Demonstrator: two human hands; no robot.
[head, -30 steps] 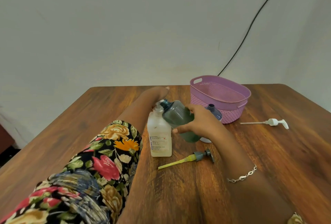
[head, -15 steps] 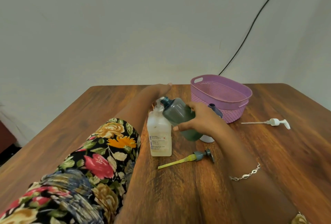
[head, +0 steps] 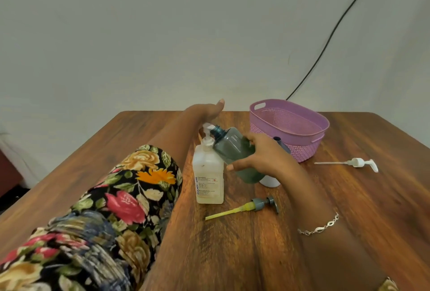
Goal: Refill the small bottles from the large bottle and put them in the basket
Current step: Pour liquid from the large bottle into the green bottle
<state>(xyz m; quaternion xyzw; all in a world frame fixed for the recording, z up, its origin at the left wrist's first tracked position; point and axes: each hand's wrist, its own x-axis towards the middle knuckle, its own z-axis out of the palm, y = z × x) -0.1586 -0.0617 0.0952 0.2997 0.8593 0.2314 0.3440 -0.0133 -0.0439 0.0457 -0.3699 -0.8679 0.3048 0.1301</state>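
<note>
basket (head: 300,127) behind bottles, pumps (head: 244,209) before

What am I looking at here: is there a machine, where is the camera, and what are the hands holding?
There is no machine. These are a person's two bare hands, filmed by one wide camera worn on the head, looking forward and down. The left hand rests on the pump of the large clear bottle. The right hand holds a small grey bottle tilted, its open neck at the pump's spout. Another bottle stands partly hidden behind that hand. On the wooden table lie a grey pump with a yellow tube and a white pump. A purple basket stands further back.
</note>
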